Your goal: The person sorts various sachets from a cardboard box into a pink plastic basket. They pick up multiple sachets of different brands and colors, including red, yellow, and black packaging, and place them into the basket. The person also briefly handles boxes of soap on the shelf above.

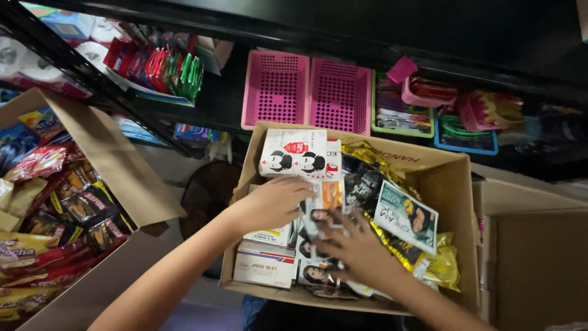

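An open cardboard box (453, 184) sits in front of me, packed with small cartons, sachets and gold foil packs. My left hand (272, 202) reaches into its left side, fingers curled over a white carton and touching the edge of a strip of sachets (324, 199). My right hand (358, 248) lies spread, palm down, on sachets with printed faces in the box's middle. A white and red carton (297, 153) stands at the back of the box. A green and white flat pack (404, 214) leans to the right of my right hand.
A second open cardboard box (122, 171) of snack packets stands at left. Two pink perforated baskets (309, 92) hang on a dark shelf behind, with green and blue trays (465, 144) of goods to their right. Another cardboard carton (533, 257) is at far right.
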